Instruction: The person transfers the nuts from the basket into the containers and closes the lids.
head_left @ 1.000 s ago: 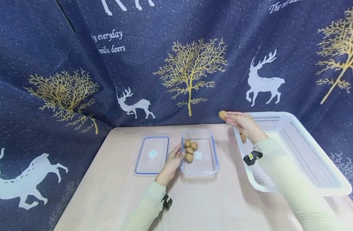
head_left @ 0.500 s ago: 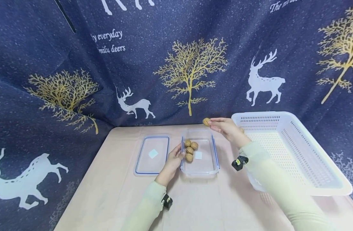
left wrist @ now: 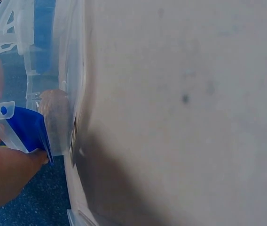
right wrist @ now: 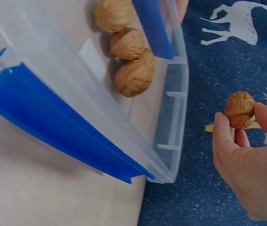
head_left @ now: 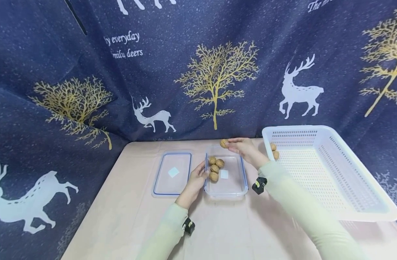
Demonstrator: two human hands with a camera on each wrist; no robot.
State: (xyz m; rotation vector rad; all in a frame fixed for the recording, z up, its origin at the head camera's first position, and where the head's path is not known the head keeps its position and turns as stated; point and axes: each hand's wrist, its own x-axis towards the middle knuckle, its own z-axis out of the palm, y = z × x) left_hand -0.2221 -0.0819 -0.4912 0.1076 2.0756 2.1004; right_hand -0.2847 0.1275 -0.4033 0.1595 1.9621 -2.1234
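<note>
While pinching a walnut (head_left: 223, 143) between thumb and fingertips, the right hand (head_left: 244, 148), hovering just above the far rim of the clear container (head_left: 235, 187), fingers curled round the shell, nut at the very tips. Left hand (head_left: 196, 180) against the container's near-left wall, fingers resting on its blue clasp, gripping nothing else. Four walnuts (head_left: 214, 168) already inside, two more (head_left: 274, 151) in the white basket (head_left: 348, 202).
</note>
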